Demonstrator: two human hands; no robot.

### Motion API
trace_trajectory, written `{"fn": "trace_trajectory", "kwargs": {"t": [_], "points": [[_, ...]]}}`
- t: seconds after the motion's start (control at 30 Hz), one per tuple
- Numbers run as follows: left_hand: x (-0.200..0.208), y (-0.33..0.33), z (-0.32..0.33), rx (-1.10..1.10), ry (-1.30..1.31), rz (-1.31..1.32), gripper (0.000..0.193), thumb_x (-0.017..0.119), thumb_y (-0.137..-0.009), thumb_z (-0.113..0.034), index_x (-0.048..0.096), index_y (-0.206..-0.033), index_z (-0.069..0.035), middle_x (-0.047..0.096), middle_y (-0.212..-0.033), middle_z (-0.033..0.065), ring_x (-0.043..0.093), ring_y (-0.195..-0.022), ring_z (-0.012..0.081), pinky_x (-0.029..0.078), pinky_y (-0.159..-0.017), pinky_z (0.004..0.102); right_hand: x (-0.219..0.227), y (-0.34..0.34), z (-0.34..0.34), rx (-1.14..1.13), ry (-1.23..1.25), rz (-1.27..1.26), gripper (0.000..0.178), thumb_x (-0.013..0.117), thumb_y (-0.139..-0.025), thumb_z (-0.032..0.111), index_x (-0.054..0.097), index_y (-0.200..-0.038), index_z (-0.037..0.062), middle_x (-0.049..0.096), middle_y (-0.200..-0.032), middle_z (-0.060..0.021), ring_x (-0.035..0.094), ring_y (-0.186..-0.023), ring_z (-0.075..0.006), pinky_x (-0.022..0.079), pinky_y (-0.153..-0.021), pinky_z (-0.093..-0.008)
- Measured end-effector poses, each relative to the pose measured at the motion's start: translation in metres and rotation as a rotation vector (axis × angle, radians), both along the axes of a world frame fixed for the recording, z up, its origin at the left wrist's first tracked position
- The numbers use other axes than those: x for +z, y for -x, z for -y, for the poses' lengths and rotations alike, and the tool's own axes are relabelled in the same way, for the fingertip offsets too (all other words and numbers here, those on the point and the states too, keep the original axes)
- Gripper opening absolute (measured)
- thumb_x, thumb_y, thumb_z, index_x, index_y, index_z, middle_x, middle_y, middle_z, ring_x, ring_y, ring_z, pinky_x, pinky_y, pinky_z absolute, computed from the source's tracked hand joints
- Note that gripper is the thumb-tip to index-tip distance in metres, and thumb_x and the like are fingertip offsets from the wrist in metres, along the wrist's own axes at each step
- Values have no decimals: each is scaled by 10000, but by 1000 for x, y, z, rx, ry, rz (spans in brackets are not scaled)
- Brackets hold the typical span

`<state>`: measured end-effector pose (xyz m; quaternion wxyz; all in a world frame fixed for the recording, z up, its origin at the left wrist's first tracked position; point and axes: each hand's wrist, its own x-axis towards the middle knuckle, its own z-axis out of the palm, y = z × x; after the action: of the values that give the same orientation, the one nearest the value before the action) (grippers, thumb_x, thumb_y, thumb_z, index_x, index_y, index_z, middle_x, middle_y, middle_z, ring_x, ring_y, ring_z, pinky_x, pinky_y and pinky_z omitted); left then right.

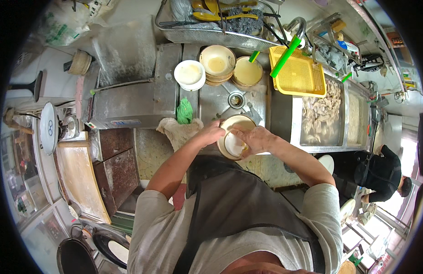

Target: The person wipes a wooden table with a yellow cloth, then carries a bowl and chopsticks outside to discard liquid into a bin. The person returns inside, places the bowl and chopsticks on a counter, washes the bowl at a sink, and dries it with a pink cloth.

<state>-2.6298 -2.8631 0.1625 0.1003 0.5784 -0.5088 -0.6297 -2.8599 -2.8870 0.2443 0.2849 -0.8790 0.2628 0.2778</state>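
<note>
A round, cream-coloured bowl (239, 121) with a thin brownish rim is held between the left hand (213, 133) and the right hand (257, 139), just beside the sink's near edge. Its mouth faces up, so the pale inside shows (the part the fingers leave uncovered, anyway). Within its outline, toward the person, a smooth white piece (232, 145) lies against the right hand's fingers; it may be a smaller dish or a cloth, too little shows to tell.

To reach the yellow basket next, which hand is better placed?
Likely the right hand: the basket lies to the right, nearer it than the left hand, though both are at the bowl.
</note>
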Motion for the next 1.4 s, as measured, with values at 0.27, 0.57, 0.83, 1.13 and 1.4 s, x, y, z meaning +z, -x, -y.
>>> {"fn": "trace_trajectory", "kwargs": {"t": [0.27,0.57,0.83,1.13,1.4], "points": [[-5,-1,4,265,-341,-142,450,608,-816,-161,516,-1203,48,640,-1038,173,664,-906,271,585,-694,427,-21,8,-14,-40,-213,148,496,741,-801,411,583,-1165,113,675,-1104,-150,665,-958,-372,521,-848,-471],[2,-7,-5,363,-301,-205,441,592,-819,-159,531,-1196,63,637,-1019,169,650,-853,260,558,-659,406,-26,-6,-16,-51,74,378,426,657,-877,399,546,-1160,101,689,-934,-152,687,-774,-348,548,-642,-461],[-1,-10,-1,107,264,45,474,545,-816,-209,577,-1218,39,658,-1102,294,647,-1022,371,495,-851,459,-25,-32,10,-180,211,200,842,660,-828,560,375,-1476,103,606,-1279,-215,668,-1037,-356,537,-880,-460],[-17,-6,3,269,-230,-122,456,602,-869,-273,557,-1195,43,652,-1047,160,674,-880,234,567,-593,389,-22,-14,-12,-306,-275,134,765,718,-772,557,528,-1391,151,659,-1153,-221,618,-1101,-391,477,-955,-449],[-8,5,-6,265,-215,12,459,560,-873,-274,550,-1203,46,676,-970,154,681,-786,233,564,-569,389,-35,-18,-37,-668,-335,171,630,718,-794,513,600,-1270,117,666,-1153,-210,641,-1084,-351,493,-930,-414]]}}
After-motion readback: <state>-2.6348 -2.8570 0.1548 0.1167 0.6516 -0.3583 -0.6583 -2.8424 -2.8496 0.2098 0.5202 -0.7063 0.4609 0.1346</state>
